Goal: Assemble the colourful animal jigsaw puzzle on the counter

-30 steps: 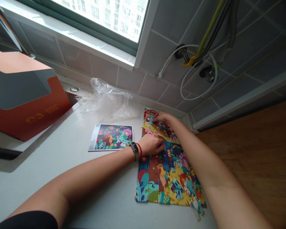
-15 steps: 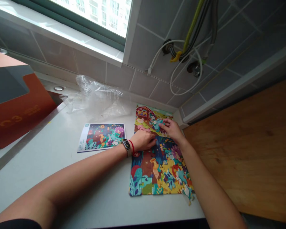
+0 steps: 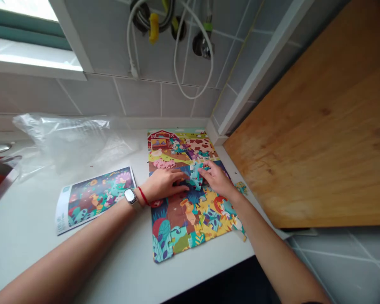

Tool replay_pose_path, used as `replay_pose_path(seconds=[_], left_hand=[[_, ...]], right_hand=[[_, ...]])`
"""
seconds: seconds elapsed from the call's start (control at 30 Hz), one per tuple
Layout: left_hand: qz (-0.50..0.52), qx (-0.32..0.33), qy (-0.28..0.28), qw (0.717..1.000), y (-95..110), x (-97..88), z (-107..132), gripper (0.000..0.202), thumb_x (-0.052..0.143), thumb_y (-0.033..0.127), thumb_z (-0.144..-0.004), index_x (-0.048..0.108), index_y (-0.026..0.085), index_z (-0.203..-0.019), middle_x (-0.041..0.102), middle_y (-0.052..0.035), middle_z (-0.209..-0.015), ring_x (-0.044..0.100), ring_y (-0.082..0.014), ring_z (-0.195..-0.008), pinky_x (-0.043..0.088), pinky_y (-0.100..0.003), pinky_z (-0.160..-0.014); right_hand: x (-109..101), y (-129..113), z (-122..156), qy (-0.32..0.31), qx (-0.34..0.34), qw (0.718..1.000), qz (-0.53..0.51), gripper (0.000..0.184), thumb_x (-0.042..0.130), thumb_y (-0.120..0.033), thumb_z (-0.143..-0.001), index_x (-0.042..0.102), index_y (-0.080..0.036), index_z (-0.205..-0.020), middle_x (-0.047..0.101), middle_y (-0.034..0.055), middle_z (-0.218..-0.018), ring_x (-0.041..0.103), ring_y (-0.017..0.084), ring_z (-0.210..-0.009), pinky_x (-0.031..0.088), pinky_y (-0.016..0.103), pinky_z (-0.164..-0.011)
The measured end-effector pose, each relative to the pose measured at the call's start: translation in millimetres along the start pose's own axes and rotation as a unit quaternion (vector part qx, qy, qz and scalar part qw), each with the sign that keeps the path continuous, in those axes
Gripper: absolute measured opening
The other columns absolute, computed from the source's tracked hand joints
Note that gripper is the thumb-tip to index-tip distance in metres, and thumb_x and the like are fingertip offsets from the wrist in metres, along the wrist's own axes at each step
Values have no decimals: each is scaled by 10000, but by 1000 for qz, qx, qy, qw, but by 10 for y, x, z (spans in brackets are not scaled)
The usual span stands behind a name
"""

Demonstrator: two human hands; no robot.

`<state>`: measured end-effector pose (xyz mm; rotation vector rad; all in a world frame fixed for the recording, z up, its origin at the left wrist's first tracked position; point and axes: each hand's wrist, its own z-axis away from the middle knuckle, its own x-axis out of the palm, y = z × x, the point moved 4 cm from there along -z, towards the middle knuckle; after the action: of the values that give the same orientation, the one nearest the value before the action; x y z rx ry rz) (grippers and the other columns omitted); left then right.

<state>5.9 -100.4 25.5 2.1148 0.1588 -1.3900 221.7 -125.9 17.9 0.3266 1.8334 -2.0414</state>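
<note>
Jigsaw (image 3: 177, 209) on bench (image 3: 126, 270), wall (image 3: 139, 97) close at 12 o'clock, room toward 7. Right hand (image 3: 218, 179) pinches teal piece (image 3: 195, 174), shifted toward 6 since half-second ago; left hand (image 3: 164, 184) rests unclenched on jigsaw.

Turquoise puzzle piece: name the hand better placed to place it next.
Probably the right hand: it pinches the turquoise piece over the puzzle. The left hand is spread beside it, no piece visible in its grip.
</note>
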Motion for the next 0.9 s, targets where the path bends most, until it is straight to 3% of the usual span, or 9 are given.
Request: replay_pose_path(seconds=[0.13,0.3,0.5,0.67,0.9], left_hand=[[15,7,-5,1000,9,30,-16,277,553,413,-1066,757,228,-1092,781,-36,-982,739,-164,-834,545,-259,-734],[4,9,14,1000,21,44,-4,284,573,428,-1058,773,228,-1075,772,-30,-927,723,-151,-784,534,-239,-675],[-12,23,19,999,61,40,-7,267,587,403,-1048,778,217,-1055,756,-26,-896,695,-130,-734,516,-229,-637],[6,17,15,1000,70,34,-19,250,596,395,-1045,772,218,-1044,732,-11,-859,665,-118,-686,485,-227,-621],[14,31,-60,998,259,-27,-46,330,535,469,-1065,759,229,-1023,726,-21,-848,674,-140,-709,478,-254,-620]], right_hand=[[28,20,26,18,0,999,-43,439,653,-685,-887,516,-288,-1013,542,-71,-576,550,164,-495,354,260,-462],[33,36,81,56,17,994,-96,457,708,-671,-851,504,-279,-966,637,-37,-704,663,176,-544,475,270,-484],[-39,61,126,106,13,990,-89,441,692,-656,-878,502,-267,-965,654,-13,-797,711,178,-571,480,257,-477],[-61,64,131,114,19,991,-71,385,719,-577,-879,520,-264,-983,655,-15,-799,656,150,-525,467,260,-481],[-75,66,125,114,4,992,-50,367,754,-495,-867,578,-266,-1094,637,-28,-761,585,145,-586,456,256,-534]])
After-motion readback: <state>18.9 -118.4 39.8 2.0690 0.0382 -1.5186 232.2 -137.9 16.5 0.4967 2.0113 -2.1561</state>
